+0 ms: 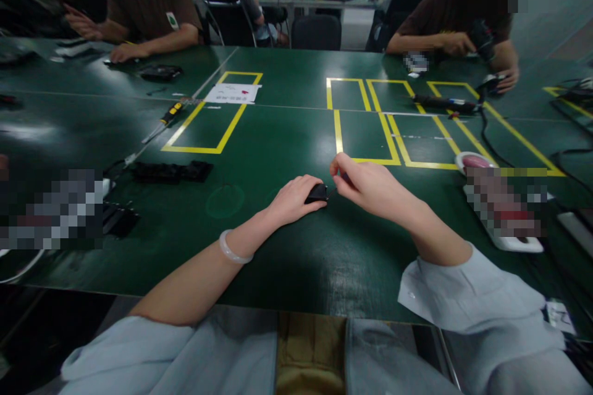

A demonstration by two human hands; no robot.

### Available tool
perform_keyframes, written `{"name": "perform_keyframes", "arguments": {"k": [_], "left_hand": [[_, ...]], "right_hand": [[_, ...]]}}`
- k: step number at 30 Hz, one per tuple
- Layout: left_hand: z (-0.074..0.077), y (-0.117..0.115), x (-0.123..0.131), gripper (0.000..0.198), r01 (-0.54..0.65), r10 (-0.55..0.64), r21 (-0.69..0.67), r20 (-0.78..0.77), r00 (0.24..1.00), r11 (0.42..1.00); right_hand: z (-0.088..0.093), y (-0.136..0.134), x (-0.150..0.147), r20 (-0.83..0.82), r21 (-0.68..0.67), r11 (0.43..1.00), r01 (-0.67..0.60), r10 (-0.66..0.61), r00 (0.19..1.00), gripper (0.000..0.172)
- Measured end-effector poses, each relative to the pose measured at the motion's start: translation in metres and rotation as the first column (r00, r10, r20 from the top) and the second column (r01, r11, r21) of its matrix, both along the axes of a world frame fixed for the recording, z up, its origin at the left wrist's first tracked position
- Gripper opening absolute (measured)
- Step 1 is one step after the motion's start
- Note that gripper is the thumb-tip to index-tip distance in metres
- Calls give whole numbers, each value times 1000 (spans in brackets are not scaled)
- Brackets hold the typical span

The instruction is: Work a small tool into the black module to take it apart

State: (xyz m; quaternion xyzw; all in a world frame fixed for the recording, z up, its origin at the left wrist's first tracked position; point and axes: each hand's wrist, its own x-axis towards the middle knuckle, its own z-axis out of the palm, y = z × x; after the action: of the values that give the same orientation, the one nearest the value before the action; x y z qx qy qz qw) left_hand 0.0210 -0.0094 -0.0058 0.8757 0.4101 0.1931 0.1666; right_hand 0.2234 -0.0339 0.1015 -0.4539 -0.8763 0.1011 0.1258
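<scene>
A small black block-like piece (pixel 317 194) rests at the middle of the green table (pixel 278 259), its exact kind unclear. The thumb and fingers of my left hand (pixel 291 197) close around its sides, and a pale bracelet circles that wrist. Just right of the piece, my right hand (pixel 373 185) is raised slightly, its thumb and forefinger curled together in a pinch. Whatever lies between those fingertips, if anything, is too small to make out. A narrow gap separates the right fingertips from the black piece.
Yellow tape rectangles (pixel 336 129) mark the table ahead. Left are a yellow-black screwdriver (pixel 172 113), a paper sheet (pixel 234 93) and a row of black parts (pixel 171 171). A white-edged tray (pixel 519 244) and cables (pixel 488 142) are right. Co-workers sit opposite, one holding a dark tool (pixel 482 40).
</scene>
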Motion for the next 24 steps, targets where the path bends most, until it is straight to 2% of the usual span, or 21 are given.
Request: {"name": "perform_keyframes", "arguments": {"k": [6,11,17,24], "left_hand": [[-1,1,0,41,3,-3,19,-5,1000,1000],[-1,1,0,41,2,-2,26,-8,1000,1000],[1,0,0,42,1,-1,11,-2,1000,1000],[-1,1,-1,41,1,-1,13,-1,1000,1000]], "right_hand": [[0,0,0,-19,6,1000,-15,15,1000,18],[-2,2,1,-10,14,1000,-18,18,1000,28],[-2,2,1,21,11,1000,-5,5,1000,20],[0,0,0,-6,6,1000,-6,6,1000,18]]}}
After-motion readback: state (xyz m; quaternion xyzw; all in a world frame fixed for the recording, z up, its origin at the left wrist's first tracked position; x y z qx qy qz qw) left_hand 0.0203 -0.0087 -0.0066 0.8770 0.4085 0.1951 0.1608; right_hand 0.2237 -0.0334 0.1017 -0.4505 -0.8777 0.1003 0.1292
